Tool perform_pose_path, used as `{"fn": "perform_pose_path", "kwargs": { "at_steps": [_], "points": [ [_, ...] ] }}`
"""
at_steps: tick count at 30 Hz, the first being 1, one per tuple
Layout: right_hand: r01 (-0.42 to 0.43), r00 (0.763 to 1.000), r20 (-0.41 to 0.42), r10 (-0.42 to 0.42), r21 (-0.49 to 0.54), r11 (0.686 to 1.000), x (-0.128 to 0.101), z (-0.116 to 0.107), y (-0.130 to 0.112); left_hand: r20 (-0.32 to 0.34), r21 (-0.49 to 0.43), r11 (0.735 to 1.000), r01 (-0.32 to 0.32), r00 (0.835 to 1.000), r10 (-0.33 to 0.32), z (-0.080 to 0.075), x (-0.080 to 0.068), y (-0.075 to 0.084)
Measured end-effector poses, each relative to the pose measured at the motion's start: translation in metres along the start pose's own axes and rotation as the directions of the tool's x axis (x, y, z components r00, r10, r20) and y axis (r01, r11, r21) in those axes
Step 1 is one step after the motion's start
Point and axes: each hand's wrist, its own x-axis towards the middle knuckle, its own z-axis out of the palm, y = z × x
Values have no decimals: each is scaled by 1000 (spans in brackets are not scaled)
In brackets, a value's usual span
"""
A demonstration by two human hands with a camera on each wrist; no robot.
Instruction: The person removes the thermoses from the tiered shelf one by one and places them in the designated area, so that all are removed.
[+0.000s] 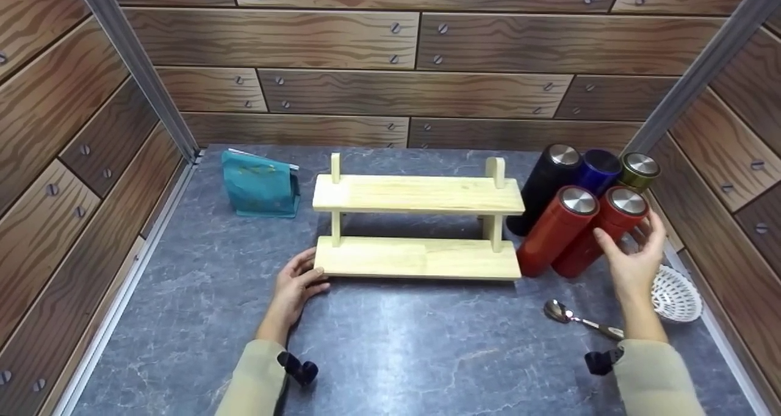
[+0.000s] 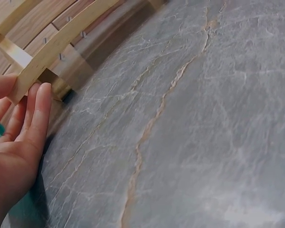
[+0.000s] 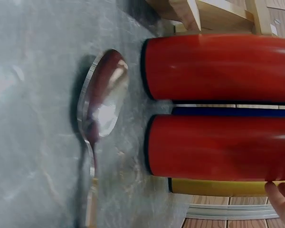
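Observation:
A two-tier pale wooden shelf rack (image 1: 418, 257) stands mid-table. My left hand (image 1: 294, 288) pinches the left end of its lower board, thumb on top and fingers underneath; in the left wrist view the fingers (image 2: 38, 107) reach below the board's corner (image 2: 31, 76). At the right, my right hand (image 1: 639, 260) holds the right-hand red thermos flask (image 1: 595, 236) near its upper part, thumb at the front and fingers round the far side. Another red flask (image 1: 552, 236) stands beside it. In the right wrist view only fingertips (image 3: 278, 192) show at the flask's side.
Behind the red flasks stand a black flask (image 1: 540, 187), a blue flask (image 1: 597, 169) and an olive-gold flask (image 1: 637, 171). A spoon (image 1: 583, 319) and a white woven basket (image 1: 676, 295) lie near the right forearm. A teal pouch (image 1: 259, 184) stands at the back left.

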Motion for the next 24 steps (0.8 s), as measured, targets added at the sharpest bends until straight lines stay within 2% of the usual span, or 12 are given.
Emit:
{"fn": "perform_pose_path", "kwargs": {
  "at_steps": [3,8,16,20,24],
  "points": [
    [14,1000,-5,-14,12,1000,-6,-1,5,-25,2,1000,0,1000,0,0,-1,0],
    [34,999,-25,-34,-30,999,-15,-6,18,-74,2,1000,21,997,-21,-2,-4,0],
    [55,998,-46,-53,58,997,-29,-5,17,-103,15,999,28,994,-27,-8,-9,7],
    [121,992,-40,-118,101,987,-40,-3,3,-142,51,999,8,990,-1,-13,-12,12],
    [246,969,2,-246,26,969,-52,4,-19,-218,114,993,-26,975,50,-15,-16,20]
  ]
}}
